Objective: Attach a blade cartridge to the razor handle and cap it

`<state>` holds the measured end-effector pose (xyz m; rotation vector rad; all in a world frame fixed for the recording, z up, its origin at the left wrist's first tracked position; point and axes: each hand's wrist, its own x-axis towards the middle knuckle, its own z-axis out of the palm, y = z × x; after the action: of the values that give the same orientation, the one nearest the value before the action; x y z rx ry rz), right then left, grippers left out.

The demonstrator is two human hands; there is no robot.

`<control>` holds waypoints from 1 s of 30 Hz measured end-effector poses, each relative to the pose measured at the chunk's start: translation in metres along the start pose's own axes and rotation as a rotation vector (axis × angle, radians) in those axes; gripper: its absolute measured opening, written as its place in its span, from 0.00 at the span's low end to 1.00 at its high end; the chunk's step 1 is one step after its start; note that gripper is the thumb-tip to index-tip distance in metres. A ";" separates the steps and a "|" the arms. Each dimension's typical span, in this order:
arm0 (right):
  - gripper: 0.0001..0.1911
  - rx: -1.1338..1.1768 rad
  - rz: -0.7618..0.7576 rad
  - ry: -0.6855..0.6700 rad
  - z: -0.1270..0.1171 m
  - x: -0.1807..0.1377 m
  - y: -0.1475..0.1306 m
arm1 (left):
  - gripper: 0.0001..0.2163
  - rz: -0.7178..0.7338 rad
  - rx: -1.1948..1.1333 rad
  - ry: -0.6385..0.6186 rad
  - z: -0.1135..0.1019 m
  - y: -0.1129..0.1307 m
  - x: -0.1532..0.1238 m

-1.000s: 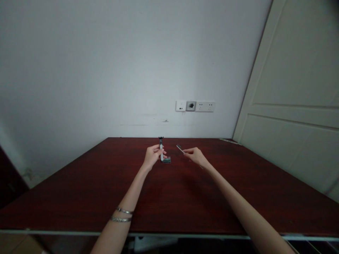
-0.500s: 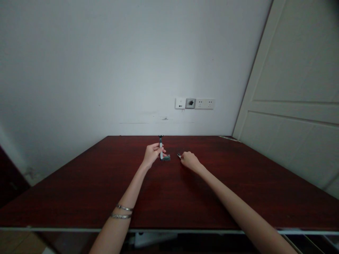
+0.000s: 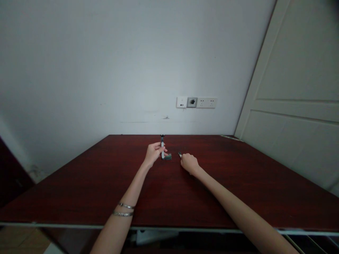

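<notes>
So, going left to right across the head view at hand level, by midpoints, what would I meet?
Left hand, white-handled razor, small clear case, slim dark-tipped item, right hand.

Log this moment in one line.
left hand: holds razor upright | right hand: holds slim item | small case: on table

Near end of a slim object (image 3: pixel 179 154) hidden in the right hand (image 3: pixel 189 163), small case (image 3: pixel 168 157) beside the left hand (image 3: pixel 153 154), details too small to tell, forearms (image 3: pixel 227 197) behind both hands cut off below
</notes>
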<state>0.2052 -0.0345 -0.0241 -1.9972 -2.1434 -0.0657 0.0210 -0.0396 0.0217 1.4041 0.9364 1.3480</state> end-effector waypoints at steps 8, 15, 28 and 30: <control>0.16 -0.033 -0.011 0.008 0.000 -0.004 -0.001 | 0.11 -0.008 -0.010 -0.001 0.000 0.002 -0.001; 0.19 -0.034 -0.094 0.061 -0.015 0.010 -0.008 | 0.10 0.003 -0.006 -0.025 0.000 -0.003 0.001; 0.18 0.084 -0.368 -0.017 0.002 0.045 -0.027 | 0.11 0.010 -0.019 -0.038 -0.002 -0.008 0.004; 0.18 0.108 -0.371 -0.018 0.004 0.047 -0.026 | 0.11 0.014 -0.021 -0.040 -0.002 -0.008 0.004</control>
<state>0.1767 0.0098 -0.0165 -1.5277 -2.4450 0.0110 0.0203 -0.0335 0.0154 1.4193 0.8851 1.3315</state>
